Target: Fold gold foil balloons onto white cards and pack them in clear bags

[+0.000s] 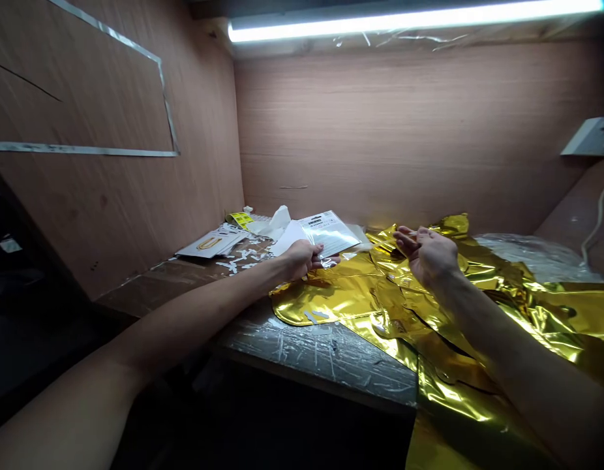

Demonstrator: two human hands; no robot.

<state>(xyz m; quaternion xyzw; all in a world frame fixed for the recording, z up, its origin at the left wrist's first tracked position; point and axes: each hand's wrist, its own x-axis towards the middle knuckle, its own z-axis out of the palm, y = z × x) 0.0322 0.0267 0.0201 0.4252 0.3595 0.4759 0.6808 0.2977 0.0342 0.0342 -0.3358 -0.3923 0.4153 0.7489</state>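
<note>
My left hand (pixel 304 259) is palm up with its fingers curled, and shiny clear plastic film (pixel 327 262) shows at the fingertips. Just behind it lies a printed white card in a clear sleeve (pixel 331 234), beside a plain white sheet (pixel 289 236). Gold foil balloons (pixel 326 297), flat and crumpled, spread below and between the hands. Above the foil, my right hand (pixel 426 253) is closed in a pinch; whatever its fingers hold is too small to make out.
White cards with a gold U picture (pixel 209 245) are stacked at the left, near scattered white paper scraps (pixel 233 264) and a yellow label sheet (pixel 241 219). Clear plastic (pixel 531 254) lies at the right. Wooden panels (pixel 380 130) enclose the worktable (pixel 321 352) under a tube light (pixel 380 23).
</note>
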